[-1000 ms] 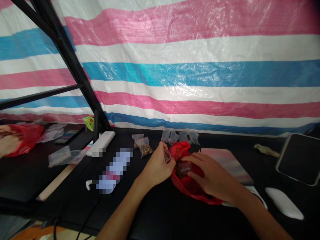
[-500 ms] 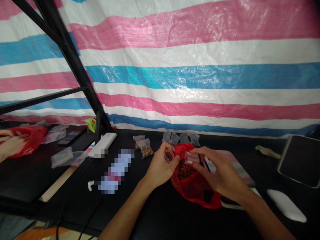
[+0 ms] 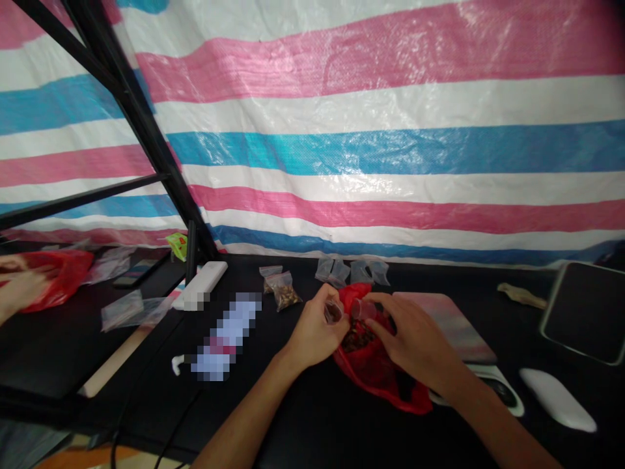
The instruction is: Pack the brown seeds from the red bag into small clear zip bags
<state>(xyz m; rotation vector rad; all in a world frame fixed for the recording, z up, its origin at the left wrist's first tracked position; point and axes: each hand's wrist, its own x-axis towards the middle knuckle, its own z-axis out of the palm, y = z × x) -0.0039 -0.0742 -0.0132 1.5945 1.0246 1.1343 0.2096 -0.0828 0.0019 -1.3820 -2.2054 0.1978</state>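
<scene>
My left hand (image 3: 310, 332) is closed round a small clear plastic bag (image 3: 334, 312), its mouth held wide. In my right hand (image 3: 417, 335) is a small clear plastic cup (image 3: 362, 309), tilted with its rim toward that bag and slightly apart from it. Both hands are over an open red plastic bag (image 3: 374, 378), which holds loose brown bits (image 3: 358, 339) like dried seeds or pieces. Two filled zip bags (image 3: 286, 294) of similar brown bits lie beyond my left hand. Several clear little bags (image 3: 361, 271) stand behind the red bag.
A scale (image 3: 498, 391) and a grey-pink flat object (image 3: 449, 326) lie right of my hands, near a white mouse-like object (image 3: 556, 398) and a tablet (image 3: 588, 312). Left are a blurred-out phone (image 3: 229, 335), a white power strip (image 3: 208, 280), a black frame post (image 3: 156, 150) and another person's hands (image 3: 24, 286).
My right hand has moved left with the cup, bringing it closer to the small bag in my left hand. More of the scale shows now. The left hand has barely moved.
</scene>
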